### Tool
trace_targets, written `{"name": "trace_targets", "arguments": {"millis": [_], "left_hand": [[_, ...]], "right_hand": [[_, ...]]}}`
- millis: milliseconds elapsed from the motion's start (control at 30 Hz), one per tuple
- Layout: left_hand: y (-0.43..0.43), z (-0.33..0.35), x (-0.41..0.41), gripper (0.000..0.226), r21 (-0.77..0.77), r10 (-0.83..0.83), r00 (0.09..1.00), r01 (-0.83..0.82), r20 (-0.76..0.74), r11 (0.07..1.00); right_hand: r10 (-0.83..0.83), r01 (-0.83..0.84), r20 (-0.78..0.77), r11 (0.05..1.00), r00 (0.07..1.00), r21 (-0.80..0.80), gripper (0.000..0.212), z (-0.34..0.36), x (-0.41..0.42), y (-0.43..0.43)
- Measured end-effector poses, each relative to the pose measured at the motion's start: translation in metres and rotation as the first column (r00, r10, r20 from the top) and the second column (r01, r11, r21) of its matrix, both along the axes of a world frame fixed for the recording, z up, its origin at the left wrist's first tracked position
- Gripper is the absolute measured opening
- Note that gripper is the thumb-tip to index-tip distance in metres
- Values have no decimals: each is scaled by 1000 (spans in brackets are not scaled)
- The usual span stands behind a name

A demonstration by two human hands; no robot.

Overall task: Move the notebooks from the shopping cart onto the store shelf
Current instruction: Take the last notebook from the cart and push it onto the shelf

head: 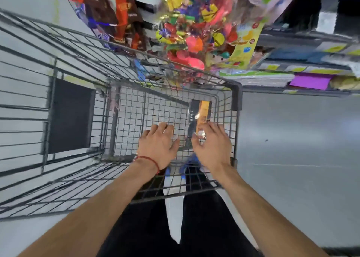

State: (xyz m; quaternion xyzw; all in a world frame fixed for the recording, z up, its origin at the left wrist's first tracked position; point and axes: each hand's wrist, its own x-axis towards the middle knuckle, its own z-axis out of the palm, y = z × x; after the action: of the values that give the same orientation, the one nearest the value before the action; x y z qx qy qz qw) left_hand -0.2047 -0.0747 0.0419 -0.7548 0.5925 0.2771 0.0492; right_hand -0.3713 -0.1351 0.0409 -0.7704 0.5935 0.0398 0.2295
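Note:
I look straight down into a grey wire shopping cart. A black and orange notebook in clear wrap stands against the cart's right wall, near the bottom. My right hand is at the notebook's near end, fingers curled around it. My left hand hovers flat over the cart's mesh floor just left of the notebook, fingers apart, holding nothing. A red thread circles my left wrist. The store shelf runs along the upper right, holding stacked paper goods.
Bags of bright toys and brown packets hang above the cart's far rim. A purple pad lies on the shelf. Grey floor spreads to the right. My dark trousers and blue shoes show below the cart.

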Motion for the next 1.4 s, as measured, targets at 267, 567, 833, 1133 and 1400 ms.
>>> {"name": "trace_targets", "arguments": {"millis": [267,567,833,1133,1400], "left_hand": [[-24,-111,-12,41,314,392,816,-273,-426,909],[-53,-205,-44,40,480,592,590,-357,-550,802],[-60,-212,-61,42,548,716,419,-462,-558,697],[-49,-193,-36,4,454,649,443,-472,-619,755],[-12,-112,8,12,429,605,302,-483,-737,764]], "right_hand": [[14,-13,-33,1000,999,27,34,-66,-1,1],[-141,139,31,989,990,55,40,-114,-14,-2],[-186,184,16,980,982,69,41,-119,-15,-3],[-214,203,93,972,972,119,38,-110,-15,-4],[-321,233,232,911,918,339,59,-70,4,9]]}}
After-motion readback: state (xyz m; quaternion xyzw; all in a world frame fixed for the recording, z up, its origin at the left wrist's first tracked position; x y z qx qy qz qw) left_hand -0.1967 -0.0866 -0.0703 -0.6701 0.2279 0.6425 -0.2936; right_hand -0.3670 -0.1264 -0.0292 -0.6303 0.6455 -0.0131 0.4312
